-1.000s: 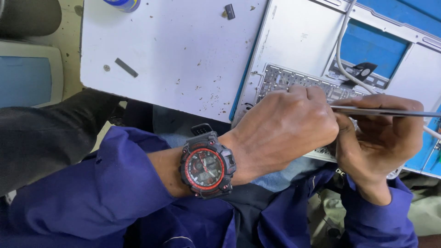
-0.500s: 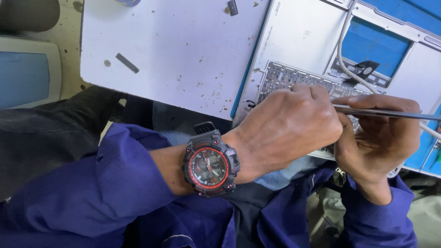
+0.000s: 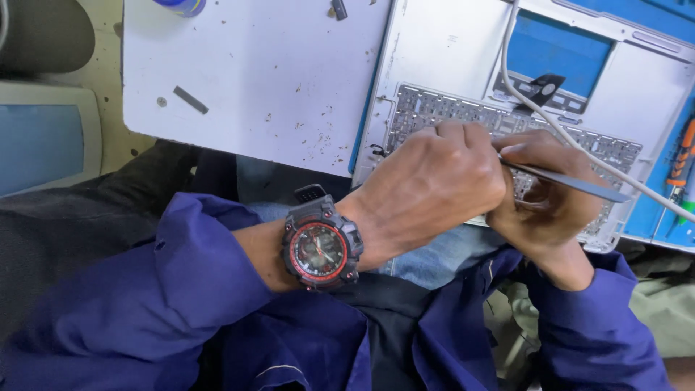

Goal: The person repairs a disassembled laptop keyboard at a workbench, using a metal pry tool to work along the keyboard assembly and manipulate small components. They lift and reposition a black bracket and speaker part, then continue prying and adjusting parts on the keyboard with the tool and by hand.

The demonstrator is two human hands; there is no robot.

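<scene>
A silver laptop case [image 3: 441, 51] lies opened up on the white bench, its bare keyboard frame [image 3: 434, 108] facing up. My left hand [image 3: 427, 188], with a black and red watch [image 3: 320, 247] on the wrist, is fisted over the frame's near edge; whether it holds anything is hidden. My right hand [image 3: 543, 203] grips a thin grey metal tool [image 3: 572, 182], like tweezers, whose tip is hidden between the two hands. A white cable [image 3: 579, 145] crosses the case above my right hand.
The white bench top [image 3: 253, 80] is speckled with small debris, with a short dark strip [image 3: 190, 100] and a small black part [image 3: 338, 9] on it. A blue mat [image 3: 659, 217] with orange-handled tools [image 3: 682, 156] lies at right. A grey-framed panel [image 3: 43, 137] sits at left.
Both hands have stayed over the keyboard frame. The metal tool has tilted slightly, its free end now lower to the right.
</scene>
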